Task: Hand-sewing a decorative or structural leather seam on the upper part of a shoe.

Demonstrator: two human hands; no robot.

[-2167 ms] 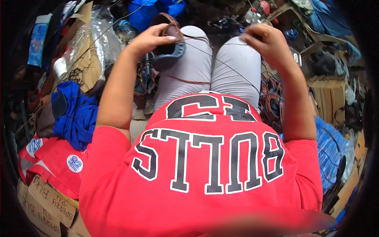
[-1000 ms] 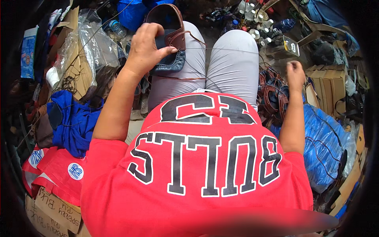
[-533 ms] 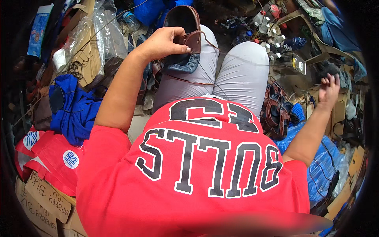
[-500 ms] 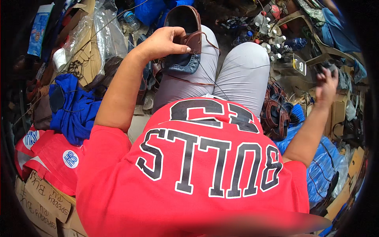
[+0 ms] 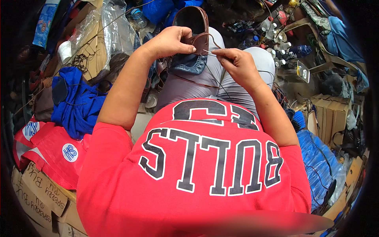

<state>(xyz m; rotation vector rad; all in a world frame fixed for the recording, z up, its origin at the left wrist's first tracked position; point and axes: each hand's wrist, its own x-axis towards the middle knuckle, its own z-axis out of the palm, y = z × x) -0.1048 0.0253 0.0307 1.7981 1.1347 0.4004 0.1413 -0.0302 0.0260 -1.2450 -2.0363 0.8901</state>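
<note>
A brown and navy-blue leather shoe (image 5: pixel 190 65) rests over my left thigh, its blue toe towards me and its brown heel away. My left hand (image 5: pixel 172 41) is closed on its side, thumb outside and fingers reaching into the opening. From the right, my right hand (image 5: pixel 238 66) pinches a thin, pale needle (image 5: pixel 209 52), whose tip meets the shoe's brown edge near the blue toe seam. A brown lace loops off the shoe's side. Dark thread (image 5: pixel 215 75) trails from the shoe across my grey trousers.
Several small bottles (image 5: pixel 276 49) stand beyond my right knee. Blue cloth (image 5: pixel 75 106) and a red bag (image 5: pixel 55 154) lie at my left, above cardboard (image 5: pixel 43 193). At my right are blue plastic sheeting (image 5: pixel 316 162) and cardboard boxes (image 5: pixel 331 114).
My right hand has come in from far out on the right to the shoe, with the needle now visible in its fingers. My left hand keeps its hold on the shoe.
</note>
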